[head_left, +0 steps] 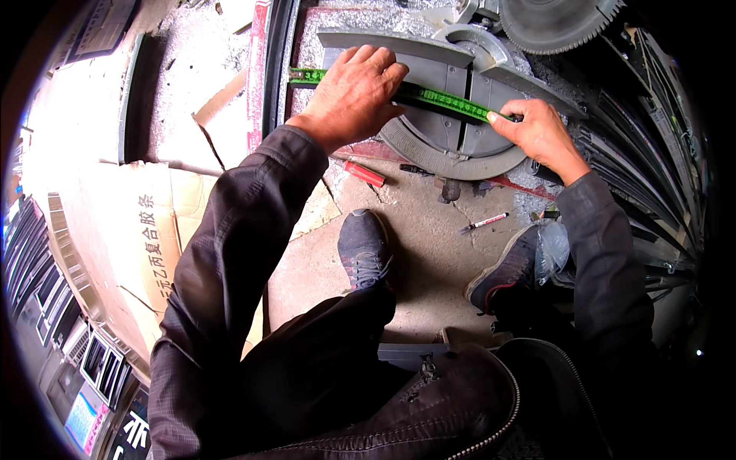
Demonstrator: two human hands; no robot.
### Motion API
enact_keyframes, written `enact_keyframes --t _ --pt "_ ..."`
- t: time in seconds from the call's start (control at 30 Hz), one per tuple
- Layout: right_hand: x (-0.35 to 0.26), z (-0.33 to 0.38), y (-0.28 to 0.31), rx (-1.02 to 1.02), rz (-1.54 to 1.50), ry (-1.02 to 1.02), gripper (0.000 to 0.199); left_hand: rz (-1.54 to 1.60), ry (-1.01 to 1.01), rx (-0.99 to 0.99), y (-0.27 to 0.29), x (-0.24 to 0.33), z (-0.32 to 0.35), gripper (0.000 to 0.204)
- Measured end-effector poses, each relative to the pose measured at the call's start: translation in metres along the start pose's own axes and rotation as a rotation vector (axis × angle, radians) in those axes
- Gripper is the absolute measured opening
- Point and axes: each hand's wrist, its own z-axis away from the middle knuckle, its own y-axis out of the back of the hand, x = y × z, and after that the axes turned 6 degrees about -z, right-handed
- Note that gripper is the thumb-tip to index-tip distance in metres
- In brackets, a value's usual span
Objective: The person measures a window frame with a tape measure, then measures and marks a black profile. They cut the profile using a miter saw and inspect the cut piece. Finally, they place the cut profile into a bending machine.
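Note:
A bright green tape measure blade (pixel 445 101) stretches across the grey base (pixel 429 146) of a mitre saw, along what looks like a dark narrow strip. My left hand (pixel 354 90) is curled over the tape, its thumb pointing right; the tape's left end shows beyond it, against black upright strips (pixel 280 73). At the other end my right hand (pixel 543 132) pinches the tape, thumb on top. Whether a tape case sits inside that hand is hidden. Behind the base is the toothed round saw blade (pixel 558 24), away from both hands.
Long dark profiles (pixel 636 146) are stacked at the right. A large cardboard sheet (pixel 107 230) lies at the left. On the floor are a red stick-shaped item (pixel 364 173), a marker pen (pixel 485 222) and crumpled clear plastic (pixel 550 249), near my shoes (pixel 363 244).

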Motion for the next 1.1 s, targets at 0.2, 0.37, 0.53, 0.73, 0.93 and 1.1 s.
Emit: enact_keyframes --t 0.2,0.37,0.53,0.73,0.93,1.1 --pt "0.0 -0.006 -0.003 -0.04 0.026 -0.018 0.042 -0.006 0.046 -0.09 -0.008 -0.01 0.007 0.043" --pt "0.006 -0.007 -0.003 -0.036 0.037 -0.042 0.043 0.018 0.044 -0.09 -0.013 -0.012 0.005 0.04" --pt "0.003 -0.008 -0.004 -0.056 0.053 -0.046 0.041 0.011 0.043 -0.111 -0.014 -0.014 0.005 0.04" --pt "0.008 -0.014 -0.002 -0.094 0.055 -0.038 0.044 0.049 0.032 -0.064 -0.013 -0.014 0.005 0.033" --pt "0.013 -0.016 0.001 -0.122 0.061 -0.011 0.043 0.055 0.047 -0.07 -0.012 -0.013 0.003 0.032" --pt "0.01 -0.015 0.001 -0.106 0.042 0.011 0.042 0.049 0.059 -0.104 -0.011 -0.013 0.003 0.034"
